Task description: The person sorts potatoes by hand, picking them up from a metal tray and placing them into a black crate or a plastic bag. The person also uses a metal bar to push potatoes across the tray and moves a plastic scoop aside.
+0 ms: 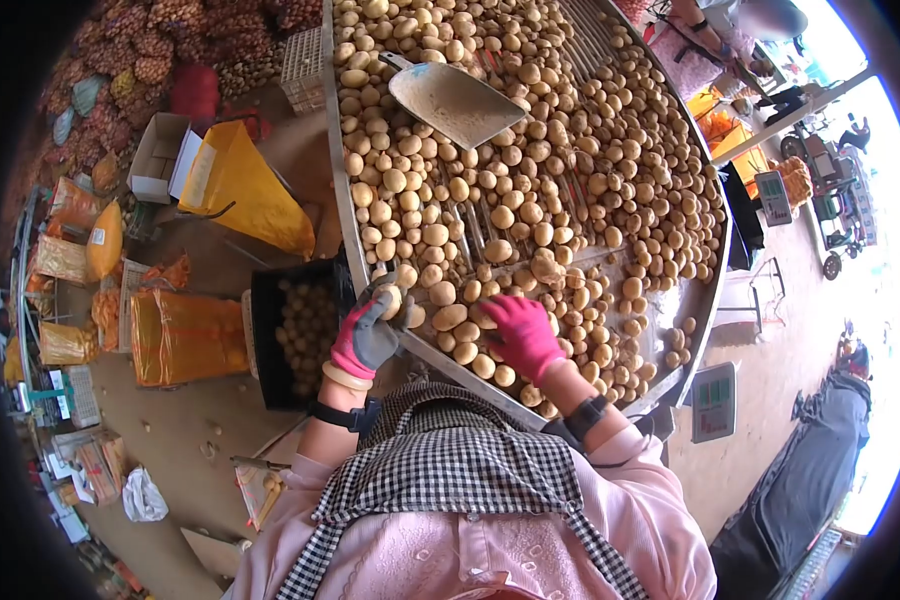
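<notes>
table: round steel sorting table [708,300], piled with lumpy tan potatoes [530,180]
floor: dusty, orange mesh sacks [185,335] lying around
left hand [368,335]: gripping 1 potato [390,298] at near edge
right hand [520,335]: fingers curling down over the pile, can't tell if gripping

Dirt floor [185,430] at 8 o'clock; yellow sacks [240,185] at 10; bright daylight at 3 o'clock.

Produce sorting yard, open-air market type. Long metal sorting surface [342,190] heaped with potatoes [530,170], metal scoop [455,100] lying on them. Black crate [270,345] of potatoes beside it, yellow mesh sacks [185,335] and netted bags [140,45] on dirt floor.
</notes>
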